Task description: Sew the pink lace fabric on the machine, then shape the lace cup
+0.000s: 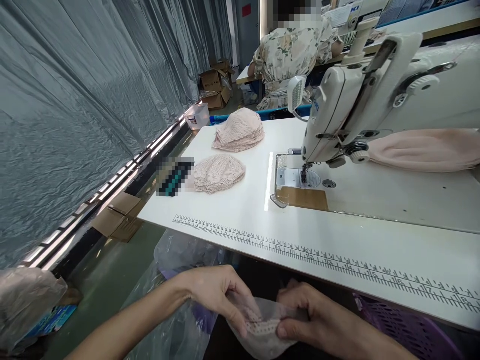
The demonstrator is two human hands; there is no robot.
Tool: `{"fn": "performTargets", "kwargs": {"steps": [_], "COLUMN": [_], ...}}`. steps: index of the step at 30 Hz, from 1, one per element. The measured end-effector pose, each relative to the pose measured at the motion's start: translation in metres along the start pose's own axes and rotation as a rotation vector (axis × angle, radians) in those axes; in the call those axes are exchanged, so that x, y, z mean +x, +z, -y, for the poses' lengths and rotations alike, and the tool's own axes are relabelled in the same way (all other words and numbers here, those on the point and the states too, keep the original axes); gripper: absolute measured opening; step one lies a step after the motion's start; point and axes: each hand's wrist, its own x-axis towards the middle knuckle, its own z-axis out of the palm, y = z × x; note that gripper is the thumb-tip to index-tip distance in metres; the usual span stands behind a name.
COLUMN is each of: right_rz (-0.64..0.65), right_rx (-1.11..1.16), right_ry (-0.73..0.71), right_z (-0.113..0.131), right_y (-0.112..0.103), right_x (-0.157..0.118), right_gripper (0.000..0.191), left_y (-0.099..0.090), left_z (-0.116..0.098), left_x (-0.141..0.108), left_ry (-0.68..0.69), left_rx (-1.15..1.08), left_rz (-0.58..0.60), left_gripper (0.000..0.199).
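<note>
Below the table's front edge, a sheer pale lace fabric piece (268, 327) with a dotted, openwork band is stretched between my two hands. My left hand (221, 295) reaches over its left side, fingers and thumb closed on the cloth. At the right side, my right hand (307, 312) pinches it between thumb and bent fingers. Part of the piece is hidden behind the fingers. On the white sewing table (225, 210) lie a taller pile of pink lace pieces (240, 131) and a lower pile of similar lace pieces (217, 173).
A white sewing machine (337, 110) stands at the right, its needle over a metal plate. Pink fabric (427, 150) lies under its arm. Below are a purple basket (408, 327) and clear plastic bags (176, 300). A person (288, 60) in floral clothing sits beyond the table.
</note>
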Motion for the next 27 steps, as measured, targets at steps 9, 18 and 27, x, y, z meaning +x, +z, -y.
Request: {"fn": "performTargets", "kwargs": {"steps": [9,18,27], "right_rz": [0.037,0.027,-0.003], "right_rx": [0.075,0.005,-0.021], "right_ry": [0.068,0.049,0.045], "right_z": [-0.003,-0.005,0.004], "right_y": [-0.006,-0.007,-0.009], "right_x": [-0.012,-0.015,-0.016], "right_gripper": [0.036,0.039,0.032], "left_y": [0.007,0.015,0.015], "left_z": [0.005,-0.004,-0.004], "left_x": [0.005,-0.002,0.006], "left_ry": [0.078,0.099,0.044], "left_rx": [0.019,0.002,0.011], "left_rz": [-0.080,-0.086,-0.121], "left_gripper": [0.043,0.049,0.035]}}
